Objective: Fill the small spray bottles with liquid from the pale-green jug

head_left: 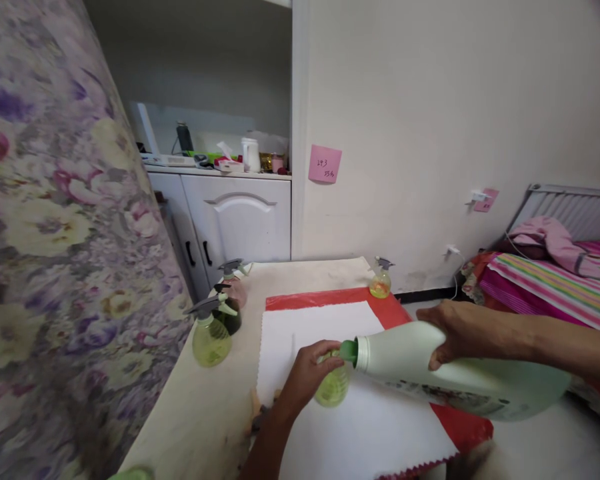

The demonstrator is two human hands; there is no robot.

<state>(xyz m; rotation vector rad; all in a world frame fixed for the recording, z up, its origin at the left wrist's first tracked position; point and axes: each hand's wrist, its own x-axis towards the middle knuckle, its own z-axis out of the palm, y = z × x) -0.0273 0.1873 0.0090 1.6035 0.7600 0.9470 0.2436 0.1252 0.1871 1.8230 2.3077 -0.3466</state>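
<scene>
The left hand [313, 370] is bare, with slim fingers [325, 347] and a wrist a little narrower than the back of the hand. Behind it, the left forearm [273, 430] is bare too, widening gently away from the wrist as far as it shows. The right hand [447, 333] is likewise bare, its thumb [437, 358] blunt at the tip. Behind that hand, the right forearm [540, 337] is uncovered and smooth in outline. The nails are too small to make out clearly.
</scene>
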